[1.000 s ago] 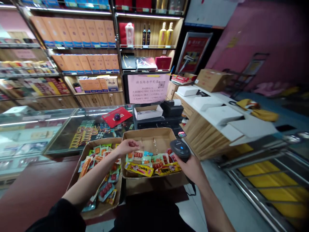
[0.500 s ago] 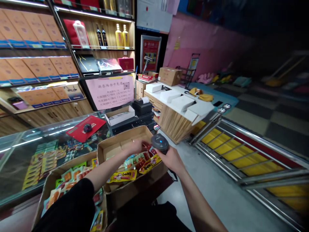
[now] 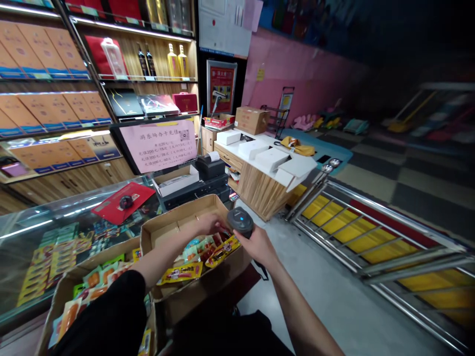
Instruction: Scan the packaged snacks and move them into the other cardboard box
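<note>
My right hand (image 3: 260,245) is wrapped round a dark grey barcode scanner (image 3: 240,221), its blue light lit and its head over the right end of a cardboard box (image 3: 174,222). Inside that box my left hand (image 3: 210,225) reaches to the right end, fingers bent down among the packets; what they grip is partly hidden behind the scanner. Packaged snacks (image 3: 200,249) in clear and yellow wrappers (image 3: 181,273) lie along the box's near side. A second cardboard box (image 3: 59,291) stands to the left under my left arm, filled with wrapped sausages (image 3: 94,278).
A glass display counter (image 3: 79,200) carries a red envelope (image 3: 124,202). Beyond stand a receipt printer (image 3: 211,167), a monitor back with a pink sign (image 3: 159,146) and shelves of boxes. Metal railings (image 3: 371,242) run along the right; a white-topped counter (image 3: 256,148) stands ahead.
The whole view has shifted slightly, so everything sits a little further left. Both hands keep nearly the same places over the box, the scanner still in the right one.
</note>
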A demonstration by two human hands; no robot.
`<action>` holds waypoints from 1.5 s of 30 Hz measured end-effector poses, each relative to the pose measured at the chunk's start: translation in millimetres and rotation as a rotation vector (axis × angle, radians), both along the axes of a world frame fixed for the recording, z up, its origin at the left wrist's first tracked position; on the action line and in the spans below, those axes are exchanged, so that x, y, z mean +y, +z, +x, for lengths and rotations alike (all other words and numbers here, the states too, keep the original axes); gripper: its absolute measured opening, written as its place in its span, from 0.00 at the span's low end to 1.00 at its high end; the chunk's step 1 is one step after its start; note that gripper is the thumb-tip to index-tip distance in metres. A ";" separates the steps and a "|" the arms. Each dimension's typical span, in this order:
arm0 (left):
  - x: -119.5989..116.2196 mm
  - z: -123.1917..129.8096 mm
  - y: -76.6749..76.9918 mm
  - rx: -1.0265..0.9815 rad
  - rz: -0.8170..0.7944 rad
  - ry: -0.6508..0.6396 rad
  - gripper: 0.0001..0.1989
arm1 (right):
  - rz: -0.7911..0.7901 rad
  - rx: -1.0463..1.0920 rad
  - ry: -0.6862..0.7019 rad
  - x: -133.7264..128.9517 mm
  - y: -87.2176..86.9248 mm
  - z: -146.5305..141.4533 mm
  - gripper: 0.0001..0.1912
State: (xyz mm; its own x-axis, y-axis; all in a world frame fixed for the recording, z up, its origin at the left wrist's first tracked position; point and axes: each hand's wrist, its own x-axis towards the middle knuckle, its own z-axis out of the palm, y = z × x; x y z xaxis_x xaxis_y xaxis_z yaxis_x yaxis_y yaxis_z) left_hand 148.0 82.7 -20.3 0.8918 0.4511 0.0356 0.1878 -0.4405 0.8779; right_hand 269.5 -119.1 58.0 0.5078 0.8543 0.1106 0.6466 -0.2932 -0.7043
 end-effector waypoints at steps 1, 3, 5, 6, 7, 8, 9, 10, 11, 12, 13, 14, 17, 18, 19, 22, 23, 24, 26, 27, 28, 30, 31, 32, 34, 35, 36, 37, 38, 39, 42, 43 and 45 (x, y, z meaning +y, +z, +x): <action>4.8 -4.2 0.1 0.015 0.006 0.029 0.02 | -0.004 0.004 0.004 0.4 -0.5 -0.4 0.18; 14.1 -13.5 1.3 0.041 -0.018 0.142 0.04 | -0.012 0.010 0.016 1.2 -1.4 -1.3 0.18; 22.0 -23.6 3.8 0.038 -0.153 0.282 0.08 | -0.019 0.022 0.028 2.2 -2.6 -2.5 0.18; 25.1 -28.7 5.4 0.030 -0.254 0.334 0.09 | -0.022 0.027 0.033 2.7 -3.1 -3.4 0.19; 27.8 -33.7 7.0 0.020 -0.364 0.366 0.11 | -0.028 0.031 0.038 3.1 -3.6 -4.5 0.19; 30.0 -38.5 8.5 0.009 -0.470 0.383 0.12 | -0.030 0.035 0.045 3.5 -4.0 -5.9 0.18; 32.0 -42.9 9.8 -0.003 -0.563 0.392 0.14 | -0.030 0.038 0.059 3.8 -4.3 -7.3 0.18; 33.7 -46.9 10.8 -0.016 -0.635 0.399 0.15 | -0.027 0.038 0.074 4.1 -4.3 -8.9 0.18; 35.4 -50.4 11.5 -0.028 -0.687 0.408 0.15 | -0.023 0.037 0.090 4.4 -4.2 -10.5 0.17; 36.9 -53.3 11.9 -0.038 -0.726 0.420 0.16 | -0.022 0.034 0.101 4.6 -4.0 -12.1 0.17; 38.3 -55.6 12.0 -0.044 -0.754 0.437 0.17 | -0.024 0.031 0.108 4.8 -3.6 -13.6 0.17; 39.4 -57.3 12.1 -0.046 -0.774 0.457 0.16 | -0.029 0.029 0.117 5.0 -3.2 -15.0 0.17; 40.9 -59.3 12.2 -0.039 -0.816 0.508 0.15 | -0.041 0.043 0.138 6.0 -1.5 -18.3 0.18; 40.6 -59.1 12.5 -0.045 -0.834 0.511 0.15 | -0.041 0.049 0.143 6.4 -0.8 -19.1 0.18; 40.0 -58.6 13.1 -0.052 -0.855 0.506 0.15 | -0.040 0.053 0.146 6.9 -0.1 -19.7 0.18; 37.3 -55.8 15.4 -0.040 -0.903 0.513 0.18 | -0.038 0.056 0.151 8.1 1.9 -21.3 0.18; 36.5 -54.6 16.2 -0.031 -0.903 0.530 0.18 | -0.034 0.055 0.157 8.4 2.5 -21.8 0.18; 35.7 -53.5 17.0 -0.028 -0.899 0.547 0.16 | -0.028 0.052 0.163 8.6 3.0 -22.3 0.18; 34.3 -51.3 18.2 -0.053 -0.908 0.561 0.11 | -0.018 0.047 0.169 8.6 3.9 -23.2 0.18; 33.5 -50.3 18.7 -0.081 -0.924 0.556 0.10 | -0.020 0.043 0.169 8.4 4.2 -23.5 0.17; 32.7 -49.4 19.0 -0.107 -0.945 0.548 0.10 | -0.024 0.041 0.166 8.1 4.4 -23.8 0.17; 30.6 -47.9 19.1 -0.138 -0.973 0.542 0.12 | -0.033 0.037 0.161 7.4 4.4 -24.0 0.16; 29.6 -47.2 18.9 -0.151 -0.973 0.542 0.14 | -0.031 0.036 0.161 7.0 4.3 -23.9 0.16; 28.8 -46.5 18.6 -0.167 -0.966 0.544 0.16 | -0.026 0.038 0.162 6.6 4.2 -23.7 0.16; 27.9 -45.3 17.9 -0.195 -0.947 0.532 0.20 | -0.018 0.047 0.166 5.7 3.8 -23.1 0.17; 28.0 -44.7 17.7 -0.209 -0.937 0.521 0.21 | -0.020 0.054 0.167 5.2 3.8 -22.9 0.17; 28.4 -44.2 17.7 -0.219 -0.927 0.511 0.21 | -0.023 0.060 0.169 4.7 3.8 -22.6 0.17; 28.9 -43.7 17.9 -0.221 -0.917 0.505 0.21 | -0.027 0.065 0.169 4.2 3.8 -22.3 0.17; 29.3 -43.3 18.3 -0.217 -0.906 0.504 0.19 | -0.029 0.067 0.168 3.7 3.7 -22.0 0.17; 29.6 -42.9 19.0 -0.213 -0.897 0.504 0.18 | -0.030 0.066 0.166 3.2 3.5 -21.6 0.18; 28.4 -42.0 21.5 -0.206 -0.892 0.484 0.17 | -0.035 0.052 0.149 2.1 1.8 -20.1 0.18; 27.4 -41.7 22.3 -0.208 -0.894 0.477 0.16 | -0.039 0.047 0.143 2.0 1.0 -19.5 0.18; 25.3 -40.8 23.3 -0.220 -0.893 0.477 0.16 | -0.043 0.034 0.132 2.0 -0.6 -18.5 0.17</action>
State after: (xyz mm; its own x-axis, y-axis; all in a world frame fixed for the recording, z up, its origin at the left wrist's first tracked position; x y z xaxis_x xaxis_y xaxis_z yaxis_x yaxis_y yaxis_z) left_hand 107.1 108.0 3.0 0.6273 0.6981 -0.3450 -0.0321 0.4659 0.8843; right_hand 251.0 -117.1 57.4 0.3935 0.9176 0.0567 0.6574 -0.2377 -0.7151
